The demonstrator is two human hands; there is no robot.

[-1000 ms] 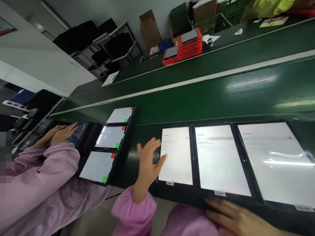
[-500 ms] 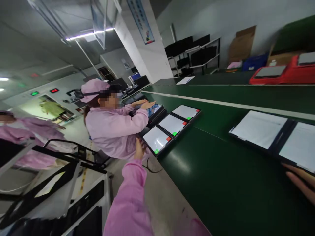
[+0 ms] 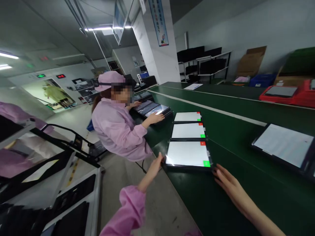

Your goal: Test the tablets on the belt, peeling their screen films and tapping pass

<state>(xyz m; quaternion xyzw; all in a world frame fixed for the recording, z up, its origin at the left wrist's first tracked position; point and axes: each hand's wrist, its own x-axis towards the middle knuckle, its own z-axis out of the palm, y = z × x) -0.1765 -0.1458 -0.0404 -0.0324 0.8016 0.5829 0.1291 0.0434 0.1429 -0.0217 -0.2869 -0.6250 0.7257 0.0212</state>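
Long dark-green conveyor table (image 3: 221,196) carries a row of three lit white-screen tablets in black cases running away from the wearer. The nearest black-cased tablet with red and green corner squares (image 3: 187,154) lies between both hands, long axis across. Left hand (image 3: 155,167) grips its left edge; right hand (image 3: 227,183) is flat, fingers spread, touching the near right corner (both equally close). One co-worker in a pink smock (image 3: 115,131) beyond.
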